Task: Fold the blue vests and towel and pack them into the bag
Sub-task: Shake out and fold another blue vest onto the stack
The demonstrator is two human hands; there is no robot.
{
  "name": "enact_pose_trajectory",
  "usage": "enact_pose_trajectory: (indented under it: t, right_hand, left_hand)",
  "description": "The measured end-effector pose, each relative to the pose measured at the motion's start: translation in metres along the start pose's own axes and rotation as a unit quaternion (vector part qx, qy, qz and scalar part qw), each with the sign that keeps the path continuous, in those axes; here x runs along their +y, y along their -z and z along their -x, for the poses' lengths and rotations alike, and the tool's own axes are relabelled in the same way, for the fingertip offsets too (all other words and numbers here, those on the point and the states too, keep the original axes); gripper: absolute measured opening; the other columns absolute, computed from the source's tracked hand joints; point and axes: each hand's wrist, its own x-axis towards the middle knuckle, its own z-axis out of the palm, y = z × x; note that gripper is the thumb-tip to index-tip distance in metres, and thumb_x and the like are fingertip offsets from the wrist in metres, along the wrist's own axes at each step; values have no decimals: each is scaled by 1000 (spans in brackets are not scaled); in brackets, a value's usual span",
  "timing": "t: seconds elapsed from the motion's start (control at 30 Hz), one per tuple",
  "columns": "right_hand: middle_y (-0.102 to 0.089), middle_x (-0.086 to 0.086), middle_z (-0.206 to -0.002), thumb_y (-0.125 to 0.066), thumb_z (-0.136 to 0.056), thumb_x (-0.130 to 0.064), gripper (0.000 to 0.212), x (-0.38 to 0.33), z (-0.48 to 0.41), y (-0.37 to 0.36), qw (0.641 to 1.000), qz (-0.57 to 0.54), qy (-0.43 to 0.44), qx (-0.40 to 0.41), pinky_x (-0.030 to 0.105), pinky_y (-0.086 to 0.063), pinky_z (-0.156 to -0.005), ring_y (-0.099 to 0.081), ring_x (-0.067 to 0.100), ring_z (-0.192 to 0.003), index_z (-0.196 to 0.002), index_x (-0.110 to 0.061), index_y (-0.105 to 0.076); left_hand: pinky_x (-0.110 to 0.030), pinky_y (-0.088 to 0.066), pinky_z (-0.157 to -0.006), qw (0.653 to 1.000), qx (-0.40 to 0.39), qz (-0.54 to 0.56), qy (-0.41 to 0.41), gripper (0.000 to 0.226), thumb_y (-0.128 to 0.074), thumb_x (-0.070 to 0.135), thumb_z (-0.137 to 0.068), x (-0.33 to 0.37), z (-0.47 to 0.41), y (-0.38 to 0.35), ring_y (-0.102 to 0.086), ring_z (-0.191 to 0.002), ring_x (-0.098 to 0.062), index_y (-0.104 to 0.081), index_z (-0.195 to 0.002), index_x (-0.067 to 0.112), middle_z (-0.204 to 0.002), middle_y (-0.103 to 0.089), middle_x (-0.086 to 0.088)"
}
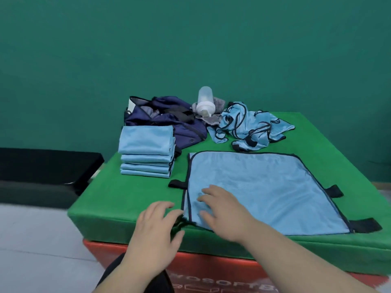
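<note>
A light blue vest (264, 187) with dark trim and black tabs lies spread flat on the green mat (131, 197). My right hand (222, 210) rests on its near left corner with spread fingers. My left hand (158, 225) hovers open just left of that corner, at the mat's front edge. A stack of several folded blue vests (147, 152) sits at the left. Behind it lies the open navy bag (167, 117). A heap of unfolded blue vests (249, 125) lies at the back right. A grey towel (213, 114) is bunched behind the bottle.
A translucent bottle (204, 103) with a white cap lies tipped on the grey towel near the bag. The mat tops a red box (211, 275). A black bench (46, 166) stands to the left, below a green wall.
</note>
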Motion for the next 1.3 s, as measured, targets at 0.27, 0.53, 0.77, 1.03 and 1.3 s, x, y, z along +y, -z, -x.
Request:
enact_pose_trajectory:
  t: [0.27, 0.53, 0.77, 1.03, 1.3]
  right_hand:
    - [-23, -16, -161, -4, -91, -72, 73, -2, -15, -38, 999, -15, -14, -50, 36, 2, -123, -9, 10, -150, -150, -43, -34]
    - [-18, -19, -163, -11, -84, -81, 76, -7, -19, -35, 996, -25, -41, -78, 31, 8, -121, -2, 5, -151, -151, -49, -27]
    - [-15, -16, -163, -3, -79, -88, 85, -12, -20, -38, 996, 9, -50, -74, 38, 5, -123, -2, 9, -151, -153, -50, -19]
    - [-15, -17, -163, -3, -80, -87, 84, -12, -20, -40, 996, 15, -53, -67, 39, 3, -123, -2, 9, -151, -155, -48, -14]
    - [-14, -19, -163, -10, -83, -76, 79, -11, -20, -40, 997, 6, -51, -65, 36, 5, -123, -2, 7, -151, -156, -45, -15]
  left_hand:
    - [-31, -40, -97, 998, -7, 69, 6, 30, -54, 30, -92, -9, -10, -5, -52, -108, -9, -58, -121, 37, -108, -59, 21]
    - [-32, -37, -95, 991, 0, 132, 33, 34, -45, 9, -96, -22, -13, -3, -51, -104, -7, -63, -113, 33, -107, -60, 19]
    - [-35, -35, -84, 994, 9, 101, 37, 39, -54, 6, -80, -32, -11, -9, -50, -91, -10, -75, -92, 36, -90, -62, 21]
    - [-30, -25, -88, 997, 22, 68, 40, 43, -42, 76, -76, -19, -14, -10, -44, -94, -5, -61, -87, 38, -86, -50, 22]
    - [-31, -29, -81, 998, 54, 37, 20, 9, -66, 44, -77, -13, -18, -20, -51, -85, -10, -62, -75, 36, -76, -51, 20]
